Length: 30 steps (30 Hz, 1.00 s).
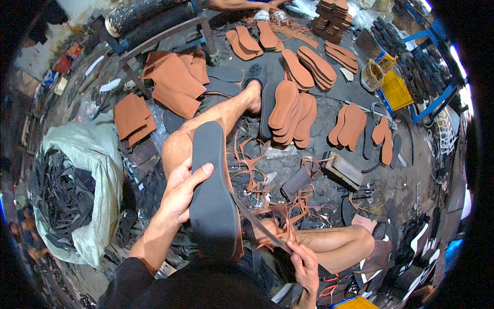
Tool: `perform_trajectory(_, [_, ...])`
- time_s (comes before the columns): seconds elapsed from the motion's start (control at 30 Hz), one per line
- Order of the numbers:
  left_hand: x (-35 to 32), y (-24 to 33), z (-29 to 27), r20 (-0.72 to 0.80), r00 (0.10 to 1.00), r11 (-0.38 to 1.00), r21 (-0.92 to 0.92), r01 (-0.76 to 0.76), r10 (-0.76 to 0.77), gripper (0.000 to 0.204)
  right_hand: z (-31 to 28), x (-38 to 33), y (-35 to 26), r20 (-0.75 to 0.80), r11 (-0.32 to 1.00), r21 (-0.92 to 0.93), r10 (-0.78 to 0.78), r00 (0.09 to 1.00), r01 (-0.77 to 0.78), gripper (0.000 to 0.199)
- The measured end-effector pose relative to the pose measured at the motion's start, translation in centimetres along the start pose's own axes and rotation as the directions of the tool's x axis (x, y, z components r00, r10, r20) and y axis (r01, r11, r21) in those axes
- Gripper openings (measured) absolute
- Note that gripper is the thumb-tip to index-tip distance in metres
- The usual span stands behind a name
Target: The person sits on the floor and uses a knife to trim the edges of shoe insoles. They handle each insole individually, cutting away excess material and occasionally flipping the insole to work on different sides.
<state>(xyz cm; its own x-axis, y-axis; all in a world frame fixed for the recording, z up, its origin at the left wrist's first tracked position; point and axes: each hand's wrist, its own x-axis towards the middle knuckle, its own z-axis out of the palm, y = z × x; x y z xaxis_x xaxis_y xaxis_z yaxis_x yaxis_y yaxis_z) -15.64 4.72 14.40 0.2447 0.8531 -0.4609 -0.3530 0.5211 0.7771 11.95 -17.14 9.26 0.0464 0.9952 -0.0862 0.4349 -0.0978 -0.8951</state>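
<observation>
My left hand grips a dark grey shoe sole by its left side, thumb laid across the top face. Brown sheet shows along the sole's right edge and under its lower end. In my closed right hand is a long, narrow knife, its blade slanting up to the left and its tip by the sole's right edge. Brown offcut strips lie tangled on the floor beyond the blade. My bare legs are spread around the work, and a dark clog is on one foot.
Stacks of brown cut soles cover the floor ahead, with brown sheets to their left. A pale green sack of black scraps stands at left. A dark block lies right of centre. Another person's hands show at the far edge.
</observation>
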Motion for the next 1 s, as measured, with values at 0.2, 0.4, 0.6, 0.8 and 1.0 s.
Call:
perform_trajectory(0.2, [-0.1, -0.8, 0.3, -0.024, 0.998, 0.998, 0.016, -0.062, 0.062, 0.049, -1.1, 0.4, 0.1, 0.093, 1.000, -0.009, 0.016, 0.996, -0.015, 0.033])
perform_trajectory(0.4, [0.4, -2.1, 0.7, -0.005, 0.994, 0.994, 0.017, -0.111, 0.111, 0.045, 4.7, 6.8, 0.4, -0.025, 0.994, 0.079, -0.071, 0.997, 0.072, 0.040])
perform_trajectory(0.6, [0.4, -2.3, 1.9, -0.005, 0.992, 0.989, -0.075, -0.129, 0.129, 0.042, 10.6, 13.8, -2.2, -0.290, 0.978, 0.037, -0.187, 0.939, 0.206, 0.046])
perform_trajectory(0.8, [-0.1, -3.4, 1.8, 0.077, 0.981, 0.984, -0.005, -0.178, 0.177, 0.036, 10.1, 17.1, -5.5, -0.335, 0.952, 0.181, -0.175, 0.926, 0.246, 0.048])
perform_trajectory(1.0, [-0.8, -0.2, 0.2, 0.043, 0.990, 0.980, -0.148, -0.130, 0.138, 0.020, 9.7, 12.1, -5.9, -0.265, 0.954, 0.005, -0.288, 0.920, 0.300, 0.052])
